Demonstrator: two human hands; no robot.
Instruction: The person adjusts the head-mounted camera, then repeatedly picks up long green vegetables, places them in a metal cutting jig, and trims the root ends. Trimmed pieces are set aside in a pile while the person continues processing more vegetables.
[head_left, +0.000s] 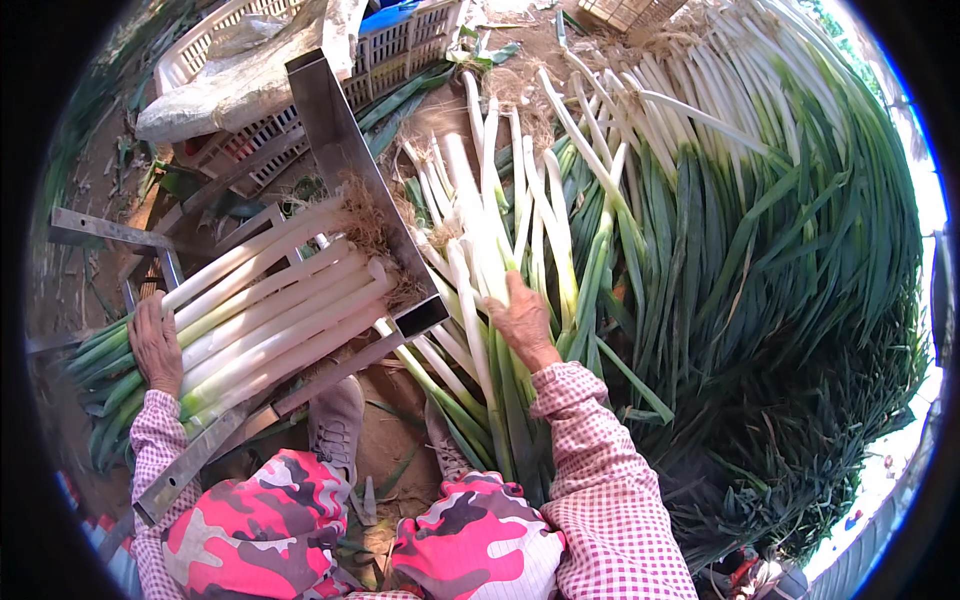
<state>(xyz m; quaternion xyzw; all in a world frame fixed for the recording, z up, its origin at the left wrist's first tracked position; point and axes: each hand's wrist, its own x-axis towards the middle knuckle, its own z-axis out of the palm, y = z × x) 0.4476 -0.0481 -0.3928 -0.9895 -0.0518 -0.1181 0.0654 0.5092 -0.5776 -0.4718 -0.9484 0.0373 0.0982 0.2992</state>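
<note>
My left hand (156, 341) lies over the row of long green onions (277, 300) on a metal frame, its fingers curled over the stalks where white turns green. Their shaggy roots (367, 217) butt against an upright metal plate (337, 135) at the frame's end. To the right, my right hand (523, 319) is closed around pale stalks (480, 225) in a loose heap on the ground. How many stalks it grips is hidden by the fingers. Several loose onions (551, 210) lie beside that hand, roots pointing away from me.
A large pile of green onions (750, 187) spreads on the right. Plastic crates (409, 52) stand at the back left, with a whitish sack (225, 94) over one. A bare metal rail (172, 480) juts towards my left knee. My shoes (336, 420) are beside the frame.
</note>
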